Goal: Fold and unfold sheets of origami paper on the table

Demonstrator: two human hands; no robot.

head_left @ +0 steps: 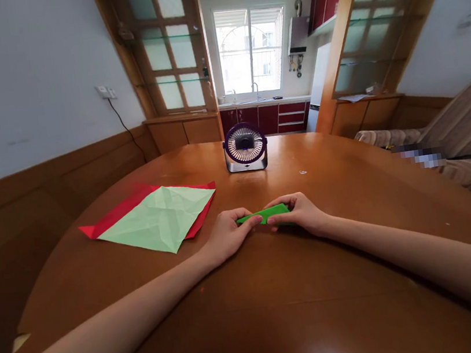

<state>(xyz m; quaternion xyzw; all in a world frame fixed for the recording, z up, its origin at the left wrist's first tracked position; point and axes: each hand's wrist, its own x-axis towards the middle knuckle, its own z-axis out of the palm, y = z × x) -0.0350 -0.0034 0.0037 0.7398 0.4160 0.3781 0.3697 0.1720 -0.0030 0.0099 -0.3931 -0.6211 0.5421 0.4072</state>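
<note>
left hand: resting on the round brown wooden table, fingertips pinched on the left end of the narrow folded strip of dark green paper.
right hand: curled over the strip's right end, fingers pressing it down; i read both hands as clamped on the same strip, close together.
strip position: flat on the table at centre, just in front of me, between the two hands.
doing it well: as i judge it, the fold wants edges lined up before the crease is pressed, with one hand pinning while the other runs along the fold; an uneven press would skew it.
to the left: creased pale green paper sheet lying on a red paper sheet, well apart from the hands.
beyond: small purple desk fan standing upright behind the strip, near but not touching.
obstructions: nothing lies between hands and strip; the fan, if running (cannot tell), could lift loose sheets.
right edge: striped sofa.
</note>
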